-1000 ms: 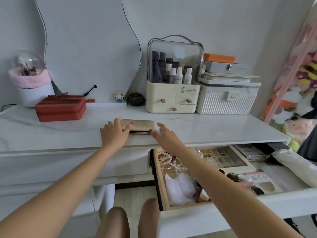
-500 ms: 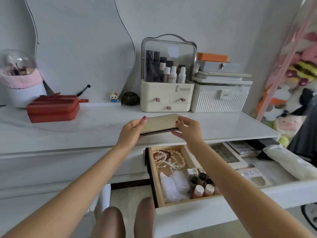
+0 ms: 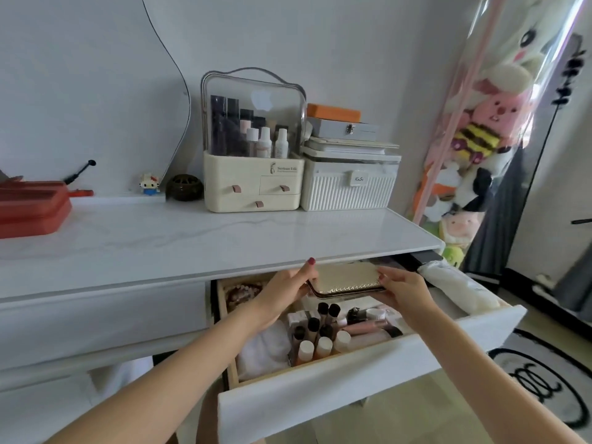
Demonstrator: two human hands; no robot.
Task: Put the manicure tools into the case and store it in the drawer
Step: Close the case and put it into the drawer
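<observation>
Case (image 3: 347, 280), gold, textured, closed: you hold it level at both ends, above the back half of the open drawer (image 3: 368, 379), just under the front lip of the bench (image 3: 192, 241).

Change since a second ago: the case lay flat on the bench with your hands at either side; half a second ago you had it raised off the top; now you have brought it forward and down past the bench edge, over the drawer. It touches nothing in the drawer that you can see.

Left hand (image 3: 285, 288): fingers curled round the case's left end, thumb on top, red nail showing.

Right hand (image 3: 402, 291): fingers pinching the right end, thumb over the upper face.

Drawer contents below the case: small bottles (image 3: 315, 341) standing in a cluster toward the front; white pouch (image 3: 266, 350) at the front left; beaded bracelets (image 3: 242, 291) at the back left; a pink tube and small pots to the right. White bundle (image 3: 458, 286) along the right side.

Task standing, as a judgement: no loose manicure tools show, so the packing step looks finished; storing is under way. Remaining: set the case down and shut the drawer.

Caution: the bottles stand tall directly beneath. You will likely need the flatter space behind them, or the drawer may not close over the case.
</observation>
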